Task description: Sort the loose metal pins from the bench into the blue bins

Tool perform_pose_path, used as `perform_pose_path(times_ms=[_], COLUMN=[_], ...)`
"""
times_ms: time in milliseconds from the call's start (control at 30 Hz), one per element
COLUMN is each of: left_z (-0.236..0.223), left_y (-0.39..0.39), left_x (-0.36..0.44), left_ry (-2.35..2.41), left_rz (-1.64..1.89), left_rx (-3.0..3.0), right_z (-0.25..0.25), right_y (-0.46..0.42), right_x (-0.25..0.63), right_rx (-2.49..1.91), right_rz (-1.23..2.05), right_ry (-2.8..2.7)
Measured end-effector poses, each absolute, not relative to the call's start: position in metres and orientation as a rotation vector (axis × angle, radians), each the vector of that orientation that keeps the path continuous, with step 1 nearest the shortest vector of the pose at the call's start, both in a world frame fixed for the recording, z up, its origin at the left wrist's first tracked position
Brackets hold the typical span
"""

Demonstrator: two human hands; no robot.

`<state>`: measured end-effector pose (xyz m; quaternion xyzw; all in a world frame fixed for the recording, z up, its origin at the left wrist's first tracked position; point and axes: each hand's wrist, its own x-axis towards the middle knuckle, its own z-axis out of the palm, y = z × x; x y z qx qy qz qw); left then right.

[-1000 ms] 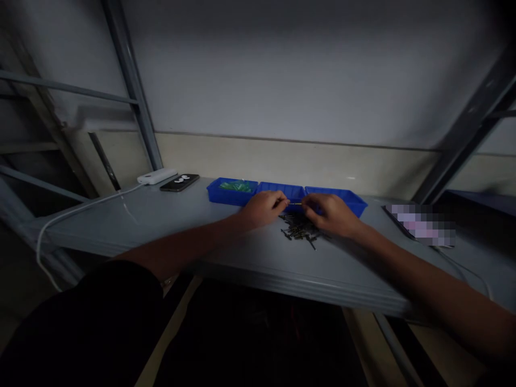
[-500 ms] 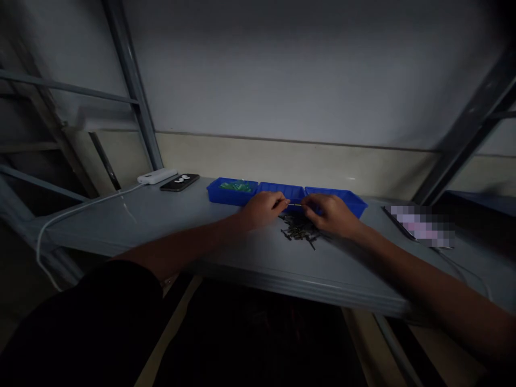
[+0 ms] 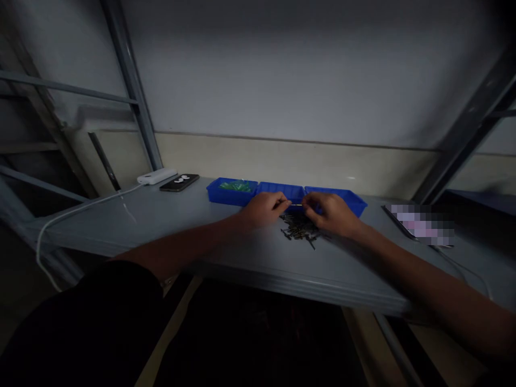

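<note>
Between my two hands spans a thin, brass-coloured pin-like piece (image 3: 297, 204); its exact kind is too small to make out. My left hand (image 3: 264, 208) pinches one end, fingers closed. The other end is in the closed fingertips of my right hand (image 3: 331, 212). Below them on the shelf lies a loose pile of small dark metal pieces, perhaps screws or pins (image 3: 300, 228). Just behind my hands stand three joined blue bins: the left bin (image 3: 226, 198) holds green, clear-looking small parts, while the middle bin (image 3: 282, 189) and right bin (image 3: 355, 203) are partly hidden by my hands.
The grey metal shelf (image 3: 161, 220) has a front edge near my body. At its left are a white power bank (image 3: 157, 176) with a cable and a phone (image 3: 173, 184) with white earbuds (image 3: 183, 178) on top. A blurred-out device (image 3: 419, 224) lies at the right.
Almost nothing differs. Both hands stay in place over the pile with the thin piece between them; the fingertips have shifted very slightly.
</note>
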<state>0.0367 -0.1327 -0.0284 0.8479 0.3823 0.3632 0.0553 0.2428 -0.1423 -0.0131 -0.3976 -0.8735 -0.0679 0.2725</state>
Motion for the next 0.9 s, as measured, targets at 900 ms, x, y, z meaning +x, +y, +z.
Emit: perform_pose_path(times_ms=[900], left_z=[-0.038], left_y=[-0.117], left_x=[0.028], left_ry=[1.217], left_rz=[0.666], left_rx=[2.866], right_z=[-0.01], right_y=[-0.137], right_x=[0.243], right_rx=[-1.157], right_rz=[-0.216], right_ry=[-2.354])
